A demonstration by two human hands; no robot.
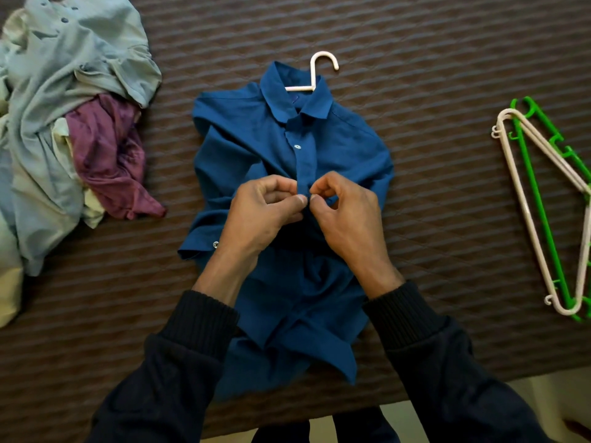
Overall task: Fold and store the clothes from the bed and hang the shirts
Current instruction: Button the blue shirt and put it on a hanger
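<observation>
Your blue shirt [256,148] lies face up at the middle of the bed [431,59], with a white hanger [315,75] inside the collar and its hook pointing to 12 o'clock. Your left hand [265,212] and right hand [345,215] meet on the button strip, each pinching the fabric between thumb and curled fingers. At 9 o'clock sits a heap of clothes [64,123]. At 3 o'clock, well apart from the shirt, lie spare hangers [537,199], white and green.
</observation>
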